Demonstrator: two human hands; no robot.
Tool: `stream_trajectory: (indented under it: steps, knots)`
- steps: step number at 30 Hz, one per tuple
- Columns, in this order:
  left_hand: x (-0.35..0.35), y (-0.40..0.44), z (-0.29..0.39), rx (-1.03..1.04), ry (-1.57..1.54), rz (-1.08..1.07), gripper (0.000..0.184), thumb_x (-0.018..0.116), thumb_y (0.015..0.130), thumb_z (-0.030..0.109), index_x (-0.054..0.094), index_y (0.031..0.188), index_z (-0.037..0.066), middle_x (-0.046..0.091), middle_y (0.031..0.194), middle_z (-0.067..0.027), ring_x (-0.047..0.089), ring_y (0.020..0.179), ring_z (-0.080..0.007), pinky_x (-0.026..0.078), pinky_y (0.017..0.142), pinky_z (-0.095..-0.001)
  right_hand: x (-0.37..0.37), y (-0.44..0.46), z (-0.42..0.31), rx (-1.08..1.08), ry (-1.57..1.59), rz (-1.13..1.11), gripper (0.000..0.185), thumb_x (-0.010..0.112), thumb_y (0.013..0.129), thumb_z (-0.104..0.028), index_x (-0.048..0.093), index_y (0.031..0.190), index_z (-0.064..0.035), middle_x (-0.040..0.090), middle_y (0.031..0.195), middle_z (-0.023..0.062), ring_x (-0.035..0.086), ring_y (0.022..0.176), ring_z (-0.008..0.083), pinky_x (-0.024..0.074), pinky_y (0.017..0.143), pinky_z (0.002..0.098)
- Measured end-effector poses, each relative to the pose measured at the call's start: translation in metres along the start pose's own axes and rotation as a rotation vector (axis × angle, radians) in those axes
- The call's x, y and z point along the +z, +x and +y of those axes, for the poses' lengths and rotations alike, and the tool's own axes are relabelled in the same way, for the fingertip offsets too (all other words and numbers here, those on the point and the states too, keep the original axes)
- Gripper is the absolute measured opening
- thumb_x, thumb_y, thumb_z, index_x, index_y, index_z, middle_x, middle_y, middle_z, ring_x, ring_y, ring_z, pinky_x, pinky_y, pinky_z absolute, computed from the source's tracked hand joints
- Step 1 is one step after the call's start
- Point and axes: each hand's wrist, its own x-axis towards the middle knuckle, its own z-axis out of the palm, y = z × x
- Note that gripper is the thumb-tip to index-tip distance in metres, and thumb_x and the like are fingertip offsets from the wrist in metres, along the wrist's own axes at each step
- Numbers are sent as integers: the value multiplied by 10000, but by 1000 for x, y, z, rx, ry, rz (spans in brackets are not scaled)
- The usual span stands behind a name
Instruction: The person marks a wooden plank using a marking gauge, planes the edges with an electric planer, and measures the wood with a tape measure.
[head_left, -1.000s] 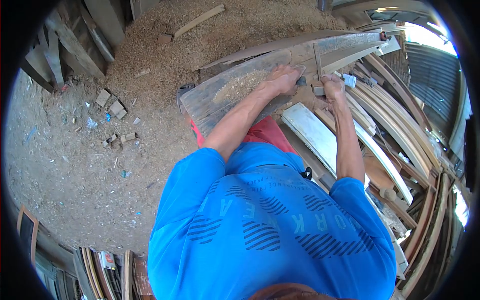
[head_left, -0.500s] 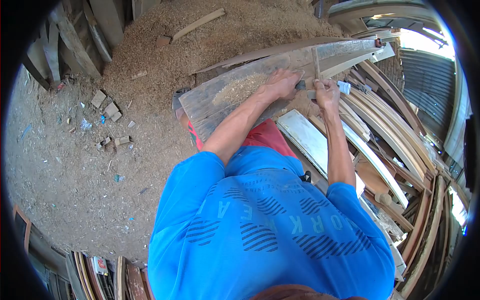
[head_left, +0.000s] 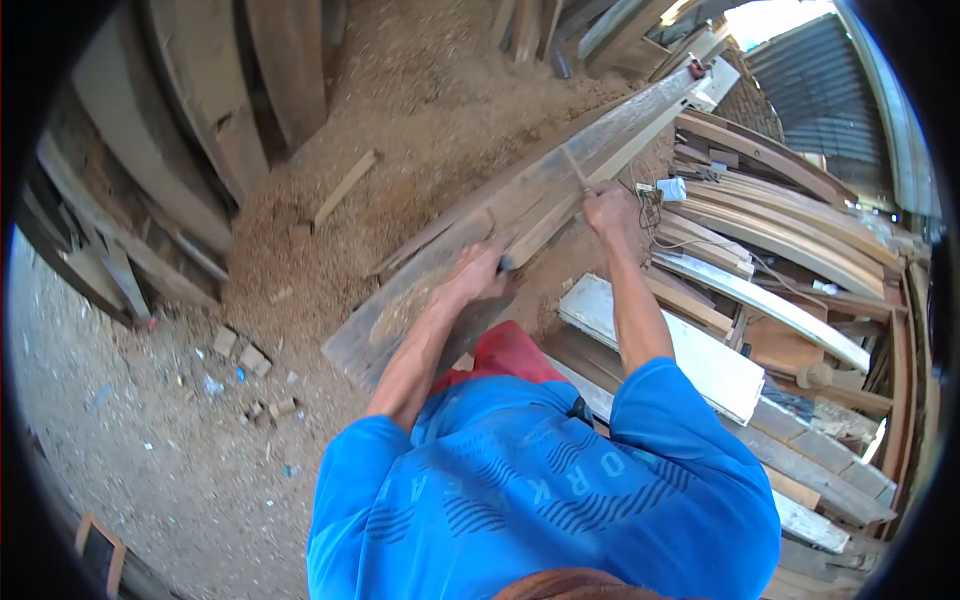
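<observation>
Near the bench (head_left: 365, 345) (dusty) lies a white board (head_left: 700, 368).

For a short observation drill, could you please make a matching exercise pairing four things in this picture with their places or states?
1. Thin brown wooden stick
2. White rectangular board
3. Pale patch of wood shavings
4. Blue printed cloth shirt

A. Being worn
B. At the right hand
C. Beside the left forearm
D. Partly behind the right forearm

Pairs: 1-B; 2-D; 3-C; 4-A
</observation>
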Motion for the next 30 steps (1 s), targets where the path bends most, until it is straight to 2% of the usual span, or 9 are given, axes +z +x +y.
stream_trajectory:
  steps: [3, 6, 10, 12, 14, 17, 21, 24, 30]
  knots:
    - [-24, 11, 14, -64, 55, -155, 847, 719, 776, 383, 457, 1524, 85, 609, 1387, -264, 571, 1303, -418, 442, 1111, -484, 22, 14, 15, 43, 43, -7, 269, 650, 901, -294, 742, 1030, -77, 738, 1049, 235, 708, 1016, 431, 554, 889, 529]
    - [-29, 59, 51, -259, 151, -297, 886, 696, 789, 491, 451, 1529, 69, 600, 1400, -274, 565, 1324, -405, 426, 1125, -481, 44, 10, 28, 150, 144, 7, 290, 631, 916, -307, 735, 1078, -91, 732, 1099, 229, 695, 1052, 444, 549, 918, 542]
    - [-14, 106, 108, -321, 376, -343, 706, 717, 810, 303, 509, 1428, 32, 660, 1258, -278, 618, 1218, -437, 493, 1033, -501, -11, 4, -10, 216, 54, -52, 267, 588, 934, -241, 740, 1104, -101, 731, 1102, 216, 693, 1075, 442, 557, 929, 531]
    - [4, 109, 99, -290, 405, -173, 649, 686, 821, 211, 487, 1407, 13, 683, 1166, -278, 642, 1145, -456, 513, 979, -519, -15, 34, 5, 260, 87, -66, 260, 585, 937, -236, 744, 1093, -102, 727, 1097, 220, 690, 1072, 452, 556, 925, 541]
    - [9, 111, 89, -285, 395, -185, 685, 660, 836, 227, 439, 1445, 5, 681, 1148, -298, 634, 1142, -471, 508, 980, -537, -15, 76, 30, 283, 147, -66, 247, 593, 938, -248, 746, 1064, -100, 724, 1086, 233, 680, 1061, 480, 545, 928, 566]
    - [8, 111, 100, -310, 461, -161, 528, 656, 860, 268, 505, 1270, -28, 703, 1045, -305, 668, 1017, -498, 522, 914, -566, -17, 140, 67, 241, 154, -50, 263, 555, 958, -218, 746, 1095, -100, 709, 1137, 241, 679, 1091, 464, 548, 937, 560]
    - [17, 110, 90, -338, 576, -165, 683, 660, 856, 309, 422, 1435, 36, 705, 986, -299, 674, 954, -509, 534, 892, -566, -17, 221, 119, 227, 109, -62, 281, 543, 960, -190, 744, 1133, -97, 696, 1179, 239, 689, 1094, 446, 574, 922, 525]
    - [15, 117, 114, -462, 635, -204, 761, 687, 836, 343, 414, 1476, 36, 704, 979, -299, 676, 949, -507, 540, 883, -562, -9, 299, 161, 238, 100, -52, 284, 566, 953, -193, 741, 1151, -89, 701, 1185, 221, 700, 1082, 429, 592, 904, 499]
    - [17, 139, 109, -422, 678, -175, 778, 728, 794, 415, 515, 1414, -4, 704, 1014, -296, 690, 986, -467, 548, 899, -537, -39, 350, 194, 215, 174, -236, 287, 626, 928, -193, 739, 1168, -85, 686, 1203, 238, 705, 1097, 396, 596, 908, 479]
